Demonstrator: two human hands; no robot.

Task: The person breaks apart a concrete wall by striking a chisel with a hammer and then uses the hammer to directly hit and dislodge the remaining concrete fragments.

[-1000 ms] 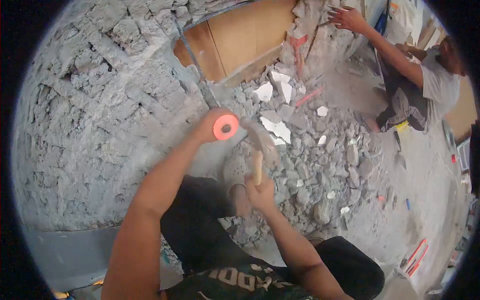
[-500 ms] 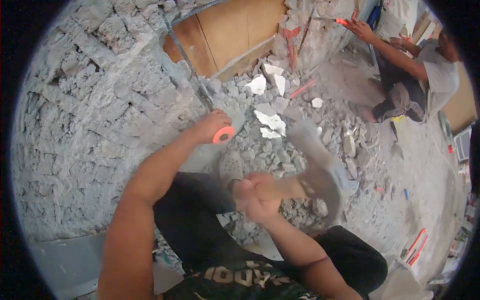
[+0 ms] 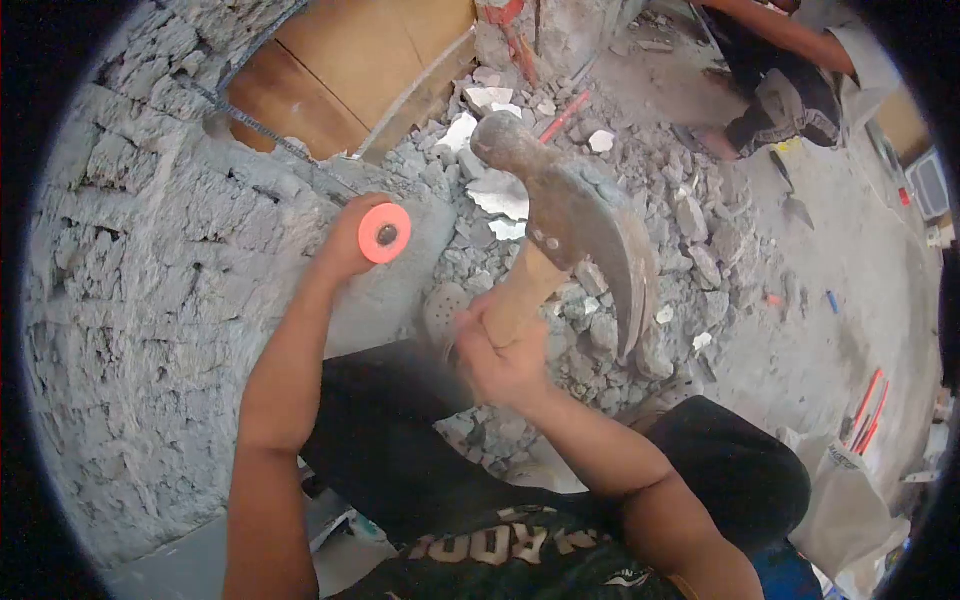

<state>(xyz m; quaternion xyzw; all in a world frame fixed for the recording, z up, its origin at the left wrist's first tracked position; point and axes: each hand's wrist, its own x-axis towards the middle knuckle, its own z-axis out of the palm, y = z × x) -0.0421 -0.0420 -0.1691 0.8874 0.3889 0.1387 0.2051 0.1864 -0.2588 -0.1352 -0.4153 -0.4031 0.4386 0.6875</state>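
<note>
My left hand (image 3: 350, 238) is closed round a chisel (image 3: 385, 233) with a round pink-orange guard, its struck end facing me. The chisel's shaft points up and left to the edge of the broken wall (image 3: 160, 250) beside the wooden panel. My right hand (image 3: 503, 350) grips the pale wooden handle of a large claw hammer (image 3: 580, 200). The worn, dusty hammer head is raised over the rubble, to the right of the chisel and apart from it. Its claw curves down to the right.
Broken concrete rubble (image 3: 690, 225) and white flakes (image 3: 500, 195) cover the floor ahead. A wooden panel (image 3: 340, 70) fills the wall opening. Another person (image 3: 780, 100) crouches at the upper right. A trowel (image 3: 795, 200) lies nearby. A pale sack (image 3: 845, 500) stands at lower right.
The hammer has swung up and left, nearer the chisel, and shows more sharply. My view has shifted, so the wall opening sits further left and the other person higher in the picture.
</note>
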